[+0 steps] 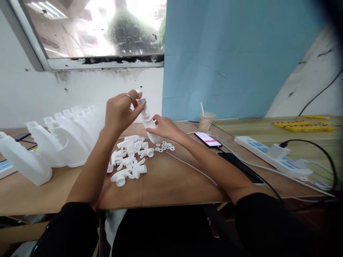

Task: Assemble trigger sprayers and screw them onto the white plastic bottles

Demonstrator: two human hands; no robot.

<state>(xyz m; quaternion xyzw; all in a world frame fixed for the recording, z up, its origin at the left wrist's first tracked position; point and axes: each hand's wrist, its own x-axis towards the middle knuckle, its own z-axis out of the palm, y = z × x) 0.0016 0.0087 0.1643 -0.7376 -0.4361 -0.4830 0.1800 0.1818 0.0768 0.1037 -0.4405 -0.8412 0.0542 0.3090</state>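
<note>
A slim white plastic bottle (pixel 148 121) is held up, tilted, above the table. My right hand (pixel 167 127) is wrapped round its lower body. At the bottle's top end, my left hand (pixel 122 109), with a ring on one finger, is closed in a pinch; the fingers partly hide the neck and whatever sits on it. Below lies a loose pile of white trigger spray heads (pixel 131 157). Several small white ring washers (pixel 164 146) lie beside that pile, under the bottle's lower end.
Translucent white bottles (pixel 72 139) stand in rows at the left, one leaning forward (pixel 24 160). On the right are a lit phone (pixel 207 139), a dark phone (pixel 239 167), a drink cup (pixel 206 122), a power strip (pixel 268 157) with cables, and yellow strips (pixel 302 125).
</note>
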